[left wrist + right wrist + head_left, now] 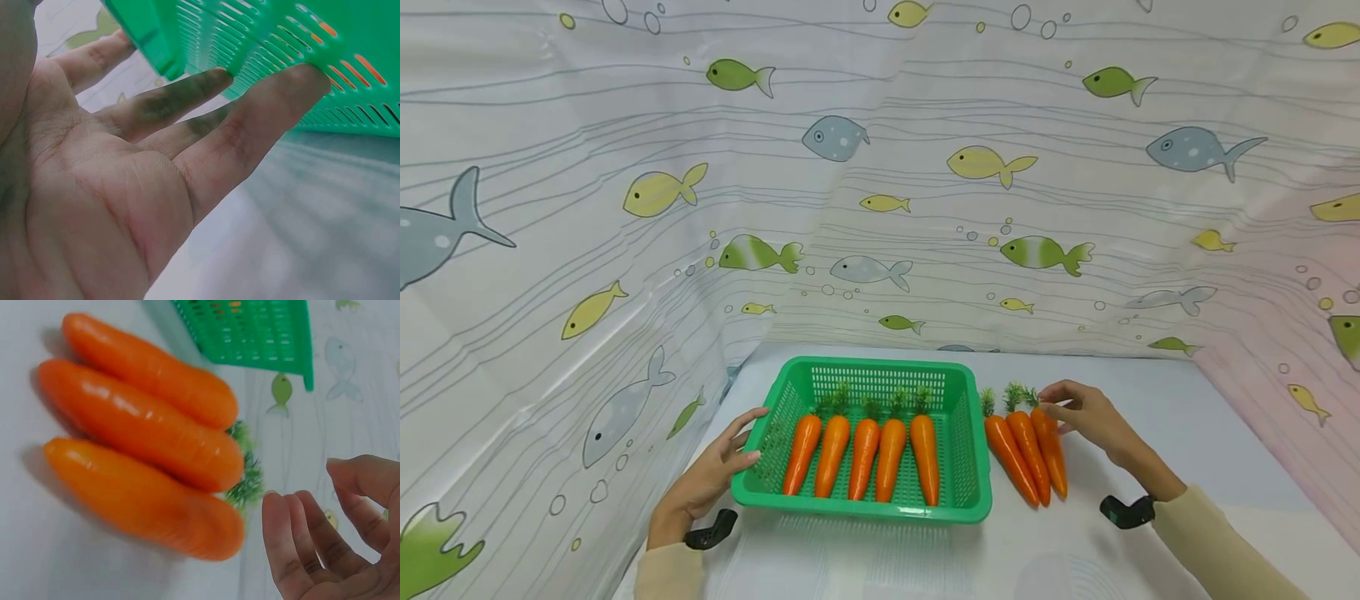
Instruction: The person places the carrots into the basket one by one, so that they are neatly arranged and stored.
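A green plastic basket (872, 510) holds several orange carrots (865, 454) with leafy green tops, lying side by side. My left hand (703, 479) is at the basket's left side, its fingertips touching the slotted wall (350, 37) in the left wrist view. Three more carrots (1030, 446) lie close together on the table to the right of the basket. By the leafy end of the rightmost one (150, 503) is my right hand (1090, 417). In the right wrist view its thumb and fingers are spread apart beside the green tops (247, 475), with nothing between them.
The white table (1120, 542) runs under the basket and carrots. A fish-patterned sheet (880, 292) rises behind the table and along the left and right sides. A dark wrist device (1127, 511) sits on each wrist.
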Tool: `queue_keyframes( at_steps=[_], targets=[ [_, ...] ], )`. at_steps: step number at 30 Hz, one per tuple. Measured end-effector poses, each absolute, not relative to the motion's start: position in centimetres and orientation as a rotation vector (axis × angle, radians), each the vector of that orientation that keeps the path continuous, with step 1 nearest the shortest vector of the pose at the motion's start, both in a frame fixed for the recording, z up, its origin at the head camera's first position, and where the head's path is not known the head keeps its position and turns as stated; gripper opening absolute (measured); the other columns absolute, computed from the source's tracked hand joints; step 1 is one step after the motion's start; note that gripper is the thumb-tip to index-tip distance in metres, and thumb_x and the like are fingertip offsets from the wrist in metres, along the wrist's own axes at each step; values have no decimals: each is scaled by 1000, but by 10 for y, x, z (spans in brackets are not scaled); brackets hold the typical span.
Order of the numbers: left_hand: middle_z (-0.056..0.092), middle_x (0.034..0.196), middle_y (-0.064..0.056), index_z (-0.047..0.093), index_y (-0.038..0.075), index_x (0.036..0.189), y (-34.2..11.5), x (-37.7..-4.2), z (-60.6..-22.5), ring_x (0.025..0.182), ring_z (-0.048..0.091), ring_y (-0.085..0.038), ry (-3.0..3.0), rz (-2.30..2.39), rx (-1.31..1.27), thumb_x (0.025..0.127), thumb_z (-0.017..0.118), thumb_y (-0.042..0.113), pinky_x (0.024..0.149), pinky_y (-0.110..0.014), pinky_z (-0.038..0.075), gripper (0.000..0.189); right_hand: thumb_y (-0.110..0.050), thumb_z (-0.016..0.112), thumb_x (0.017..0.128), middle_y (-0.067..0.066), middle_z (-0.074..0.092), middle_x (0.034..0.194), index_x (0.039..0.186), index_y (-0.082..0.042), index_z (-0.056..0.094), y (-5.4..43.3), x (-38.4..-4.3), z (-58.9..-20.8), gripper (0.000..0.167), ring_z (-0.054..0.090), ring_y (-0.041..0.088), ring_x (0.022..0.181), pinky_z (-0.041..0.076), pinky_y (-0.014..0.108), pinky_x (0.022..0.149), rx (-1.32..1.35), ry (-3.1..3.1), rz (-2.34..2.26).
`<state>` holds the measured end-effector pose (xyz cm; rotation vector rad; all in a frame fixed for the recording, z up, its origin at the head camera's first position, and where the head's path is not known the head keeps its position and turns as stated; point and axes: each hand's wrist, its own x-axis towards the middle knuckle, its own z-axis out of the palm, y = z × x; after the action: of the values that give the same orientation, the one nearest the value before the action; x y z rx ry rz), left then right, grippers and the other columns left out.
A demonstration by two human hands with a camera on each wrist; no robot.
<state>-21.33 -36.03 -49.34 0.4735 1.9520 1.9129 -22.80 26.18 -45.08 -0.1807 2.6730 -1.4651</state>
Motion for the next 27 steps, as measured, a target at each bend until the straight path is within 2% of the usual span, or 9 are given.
queue_keyframes(
  at_steps=[11, 20, 27],
  targets=[
    [25, 159, -30, 17, 22, 164, -360, -213, -492, 121, 59, -42, 1944, 1914, 456, 107, 51, 6, 91, -53, 56, 68, -29, 67, 102, 22, 62, 128, 133, 3, 58, 280, -234, -472, 46, 64, 39, 107, 61, 35, 74, -106, 2713, -1431],
    [24, 159, -30, 17, 22, 164, -360, -213, -492, 121, 59, -41, 1939, 1917, 454, 107, 50, 6, 91, -54, 56, 68, -32, 70, 99, 28, 56, 136, 136, -1, 56, 286, -241, -493, 50, 66, 31, 101, 60, 36, 74, -74, 2682, -1401],
    [23, 159, -30, 17, 22, 164, -360, -212, -491, 122, 59, -41, 1944, 1917, 427, 107, 51, 7, 91, -54, 56, 68, -36, 72, 97, 28, 54, 138, 139, -2, 53, 283, -240, -502, 57, 62, 36, 110, 60, 38, 75, -49, 2647, -1354]
  ],
)
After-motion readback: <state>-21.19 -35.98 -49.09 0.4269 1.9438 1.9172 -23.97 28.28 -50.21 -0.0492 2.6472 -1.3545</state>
